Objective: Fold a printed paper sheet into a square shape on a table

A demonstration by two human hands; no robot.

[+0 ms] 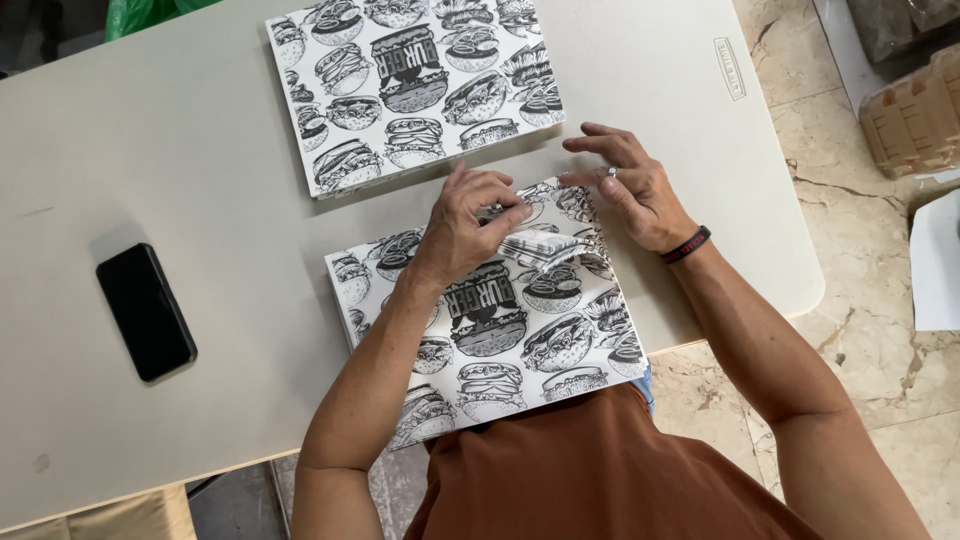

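A sheet of white paper printed with black burger drawings [500,345] lies on the near part of the pale table [180,150], overhanging its front edge. My left hand [468,225] pinches the sheet's far edge and folds it back over itself. My right hand [630,185] presses flat on the sheet's far right corner, fingers spread; it wears a ring and a dark wristband. A stack of the same printed paper [415,85] rests farther away on the table, apart from both hands.
A black phone [146,311] lies face down at the table's left. Marble floor [860,250] shows to the right, with a cardboard tray [915,120] and a white sheet [940,265] on it. Something green [140,12] sits beyond the far left edge.
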